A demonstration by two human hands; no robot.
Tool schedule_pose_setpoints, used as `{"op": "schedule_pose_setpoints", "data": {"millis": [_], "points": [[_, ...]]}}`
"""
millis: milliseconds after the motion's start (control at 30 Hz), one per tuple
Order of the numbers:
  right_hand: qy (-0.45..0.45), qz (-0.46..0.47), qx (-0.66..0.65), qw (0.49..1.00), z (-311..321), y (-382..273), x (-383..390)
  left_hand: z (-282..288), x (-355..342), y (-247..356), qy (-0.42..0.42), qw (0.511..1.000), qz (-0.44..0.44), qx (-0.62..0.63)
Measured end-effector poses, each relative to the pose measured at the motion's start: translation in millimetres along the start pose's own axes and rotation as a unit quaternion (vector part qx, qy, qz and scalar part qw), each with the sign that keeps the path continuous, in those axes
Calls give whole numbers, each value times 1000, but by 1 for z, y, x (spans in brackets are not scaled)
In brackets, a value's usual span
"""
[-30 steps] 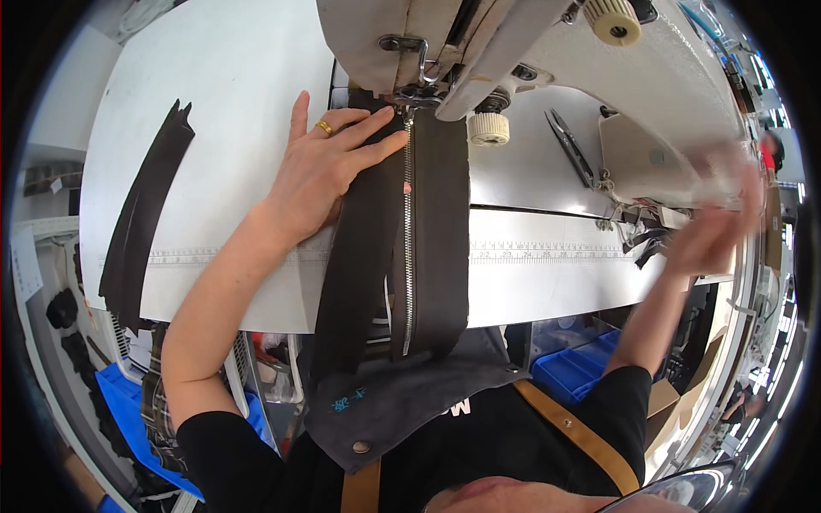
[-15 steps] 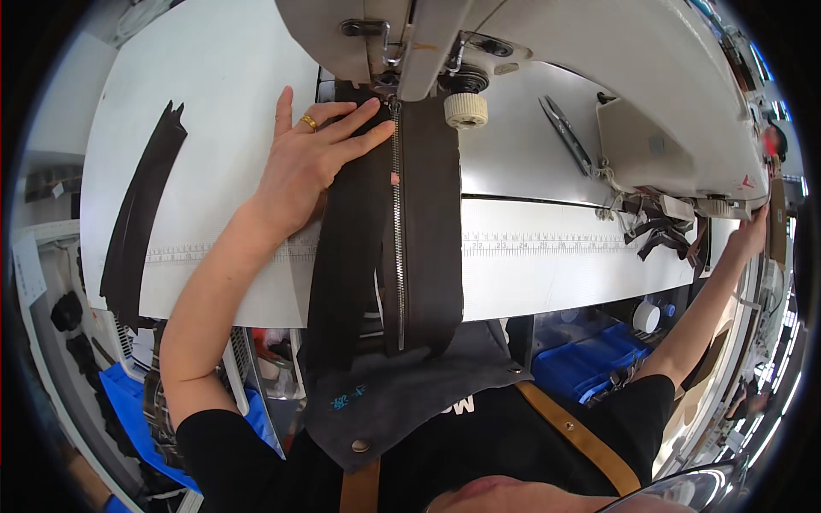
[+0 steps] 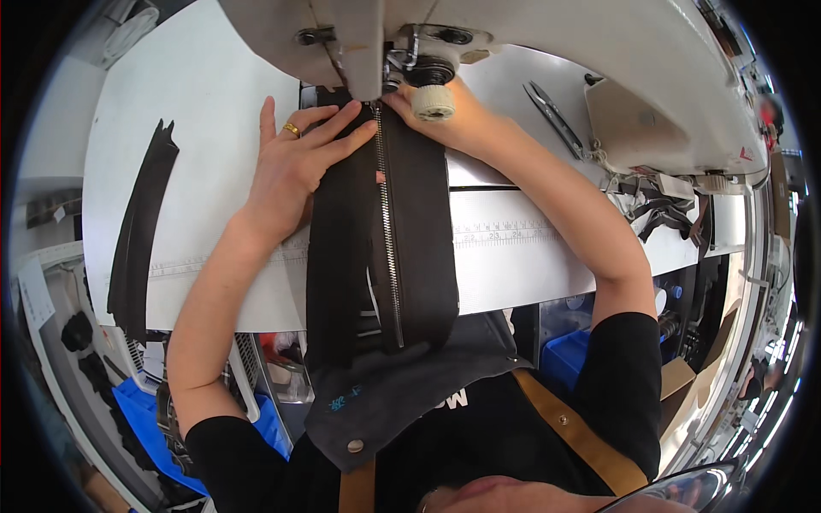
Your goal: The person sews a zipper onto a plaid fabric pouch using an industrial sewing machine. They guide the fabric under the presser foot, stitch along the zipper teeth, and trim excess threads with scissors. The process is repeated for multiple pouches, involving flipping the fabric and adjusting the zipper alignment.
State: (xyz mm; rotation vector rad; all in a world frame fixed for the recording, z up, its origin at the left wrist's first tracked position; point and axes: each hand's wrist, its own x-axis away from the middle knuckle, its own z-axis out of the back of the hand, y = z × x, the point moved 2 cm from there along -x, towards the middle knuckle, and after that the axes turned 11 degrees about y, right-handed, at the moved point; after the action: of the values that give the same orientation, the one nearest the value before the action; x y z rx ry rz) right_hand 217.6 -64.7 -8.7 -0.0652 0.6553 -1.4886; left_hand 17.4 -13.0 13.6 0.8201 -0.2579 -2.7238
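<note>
Dark brown fabric (image 3: pixel 423 222) with a silver metal zipper (image 3: pixel 389 248) lies lengthwise under the sewing machine head (image 3: pixel 360 51) and hangs over the table's front edge toward my apron. My left hand (image 3: pixel 299 154), with a gold ring, rests on the fabric left of the zipper. Its fingers are spread, the tips close to the machine's presser area. Across the zipper, my right hand (image 3: pixel 449 120) touches the fabric's far right part, beside the machine's cream knob (image 3: pixel 433 103). The knob and machine head hide most of its fingers.
A loose dark fabric strip (image 3: pixel 141 231) lies at the left of the white table (image 3: pixel 214 214). Thread snips (image 3: pixel 554 118) lie right of the machine head, near a pile of dark scraps (image 3: pixel 667 214). Blue bins (image 3: pixel 564 355) stand below the table edge.
My right hand has come from the machine's far right side to the fabric by the presser area. My left hand stays on the fabric. The view has shifted slightly.
</note>
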Motion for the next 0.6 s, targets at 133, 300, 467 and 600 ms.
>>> {"op": "schedule_pose_setpoints", "data": {"millis": [133,300,467,600], "points": [[144,137,72,977,4,-8,0,0,1,0,0,1000,2,0],[163,68,-45,983,23,-19,17,-1,2,-1,2,1000,-1,-7],[82,-199,-254,943,19,-25,18,-1,3,-2,-2,1000,-11,-21],[38,-278,-428,859,15,-13,13,-3,3,-2,18,999,-20,-41]]}}
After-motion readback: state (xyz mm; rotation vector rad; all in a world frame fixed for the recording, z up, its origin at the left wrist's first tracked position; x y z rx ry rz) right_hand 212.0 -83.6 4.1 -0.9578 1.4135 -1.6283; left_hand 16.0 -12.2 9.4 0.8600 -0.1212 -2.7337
